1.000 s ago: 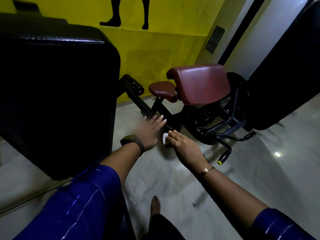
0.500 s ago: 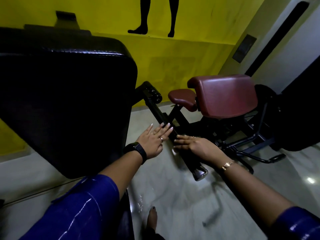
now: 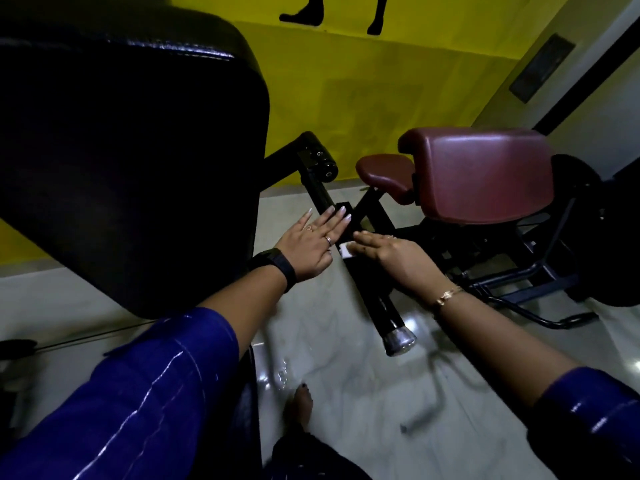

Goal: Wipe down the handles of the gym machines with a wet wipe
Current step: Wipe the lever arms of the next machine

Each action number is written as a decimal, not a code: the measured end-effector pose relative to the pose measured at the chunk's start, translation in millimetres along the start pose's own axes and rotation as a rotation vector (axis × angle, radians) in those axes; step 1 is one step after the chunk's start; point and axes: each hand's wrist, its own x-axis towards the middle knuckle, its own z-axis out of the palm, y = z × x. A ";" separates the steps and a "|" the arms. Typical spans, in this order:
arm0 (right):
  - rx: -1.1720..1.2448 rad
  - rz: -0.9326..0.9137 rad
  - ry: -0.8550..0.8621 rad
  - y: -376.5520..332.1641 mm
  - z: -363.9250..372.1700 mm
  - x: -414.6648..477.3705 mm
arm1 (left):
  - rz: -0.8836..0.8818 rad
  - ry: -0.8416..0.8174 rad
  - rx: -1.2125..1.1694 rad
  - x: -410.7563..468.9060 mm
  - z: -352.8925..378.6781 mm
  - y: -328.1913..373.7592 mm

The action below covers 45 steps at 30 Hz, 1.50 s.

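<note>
Head view, nearest first: I see a bare foot [image 3: 303,403] on the pale glossy floor [image 3: 363,393], with a blue sleeve [image 3: 138,410] on each forearm low in the frame. Just beyond, the black handle bar [image 3: 379,306] of the machine slants toward me and ends in a chrome cap [image 3: 400,337]. Further up the bar I find both hands. The left hand [image 3: 308,244], with a black watch [image 3: 277,266] on its wrist, lies over the bar with fingers straight and spread, grasping nothing. The right hand [image 3: 398,254], wearing a gold bracelet [image 3: 446,296], has its fingers stretched fairly flat, pressing the white wet wipe [image 3: 345,251] onto the bar. The wipe peeks out between the two hands, and the right thumb is hidden from me. A large black pad [image 3: 121,150] fills the left side. Behind the hands stand a maroon seat [image 3: 384,174] and a maroon pad [image 3: 485,174] on a black frame, and a yellow wall [image 3: 381,81] rises at the back.
</note>
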 end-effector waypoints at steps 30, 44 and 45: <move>0.028 -0.181 -0.270 14.6 3.4 63.4 | -0.075 -0.110 0.073 -0.1 11.4 -26.1; 0.047 -0.224 -0.238 30.4 6.2 67.3 | -0.205 0.026 -0.033 9.4 29.3 -25.4; 0.044 -0.261 -0.245 32.3 4.9 60.1 | -0.205 0.024 -0.020 10.5 30.3 -25.7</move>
